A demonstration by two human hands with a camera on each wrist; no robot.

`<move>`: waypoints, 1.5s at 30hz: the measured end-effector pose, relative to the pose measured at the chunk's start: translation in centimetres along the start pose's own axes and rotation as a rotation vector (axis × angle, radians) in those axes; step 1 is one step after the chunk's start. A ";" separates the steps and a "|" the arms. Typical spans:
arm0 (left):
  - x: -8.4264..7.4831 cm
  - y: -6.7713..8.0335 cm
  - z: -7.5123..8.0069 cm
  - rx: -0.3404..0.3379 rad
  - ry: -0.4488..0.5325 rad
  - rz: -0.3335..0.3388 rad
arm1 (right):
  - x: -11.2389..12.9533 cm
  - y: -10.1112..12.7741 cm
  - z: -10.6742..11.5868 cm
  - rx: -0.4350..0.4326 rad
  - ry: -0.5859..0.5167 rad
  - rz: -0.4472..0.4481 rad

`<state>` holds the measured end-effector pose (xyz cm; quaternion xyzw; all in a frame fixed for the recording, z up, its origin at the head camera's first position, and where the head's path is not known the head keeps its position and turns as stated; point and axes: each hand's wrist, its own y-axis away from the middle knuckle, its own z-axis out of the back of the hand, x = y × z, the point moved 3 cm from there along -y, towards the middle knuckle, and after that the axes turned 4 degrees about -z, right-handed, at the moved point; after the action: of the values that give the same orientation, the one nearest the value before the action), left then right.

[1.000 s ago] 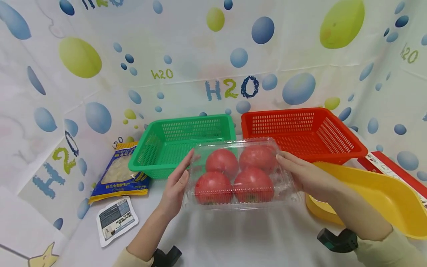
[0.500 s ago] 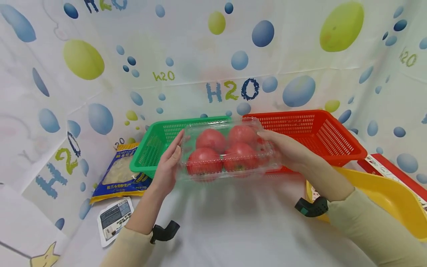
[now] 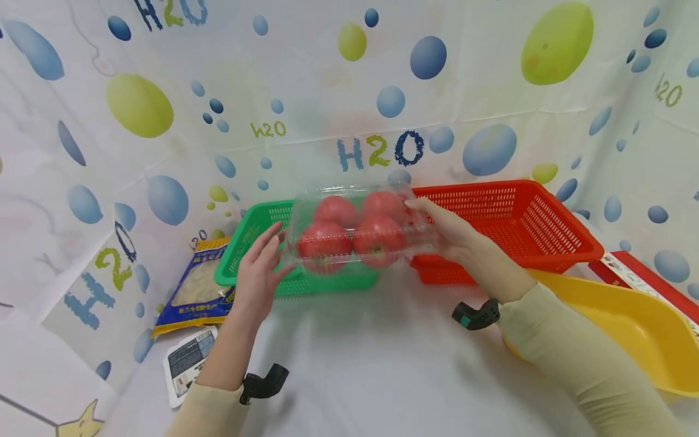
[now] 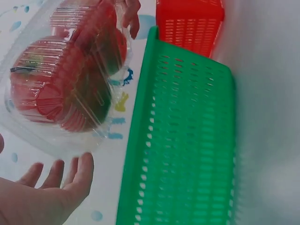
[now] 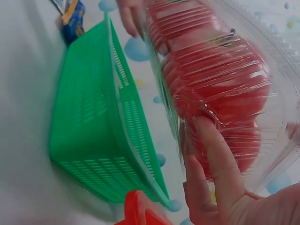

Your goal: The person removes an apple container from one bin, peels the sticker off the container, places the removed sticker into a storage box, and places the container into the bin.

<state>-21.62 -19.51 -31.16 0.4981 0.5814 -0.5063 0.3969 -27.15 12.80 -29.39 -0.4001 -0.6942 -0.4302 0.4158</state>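
Four red tomatoes [image 3: 352, 227] sit in a clear plastic box [image 3: 357, 229], lid closed, film ribbed and glossy. Right hand [image 3: 445, 233] grips the box's right end, fingers curled around its edge. Left hand [image 3: 261, 276] hovers just off the left end, fingers straight and spread, holding nothing. Box is aloft, directly above the green basket [image 3: 256, 240] beneath the fingertips. Judged: lifted and positioned; lowering into the basket remains.

Red tomatoes [image 3: 349, 233], green basket [image 3: 248, 240]
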 end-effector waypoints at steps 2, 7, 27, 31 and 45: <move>0.3 0.8 0.7 -0.016 0.020 0.021 | 0.1 -0.4 -0.3 0.007 -0.009 -0.002; 1.2 2.8 2.1 -0.039 0.048 0.040 | 0.5 -1.7 -0.7 0.003 -0.002 -0.002; 4.7 5.8 6.5 -0.311 0.212 0.225 | 1.1 -7.0 -2.8 0.009 -0.005 -0.036; 4.7 5.2 6.7 -0.386 0.318 0.250 | 1.2 -7.7 -3.4 0.002 0.020 -0.061; 6.5 2.3 6.8 -0.602 0.650 0.126 | 0.6 -9.8 -4.4 -0.022 -0.007 -0.067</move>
<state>-20.85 -25.04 -39.02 0.5280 0.7660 -0.1063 0.3510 -35.24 5.81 -30.17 -0.3827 -0.7039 -0.4503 0.3941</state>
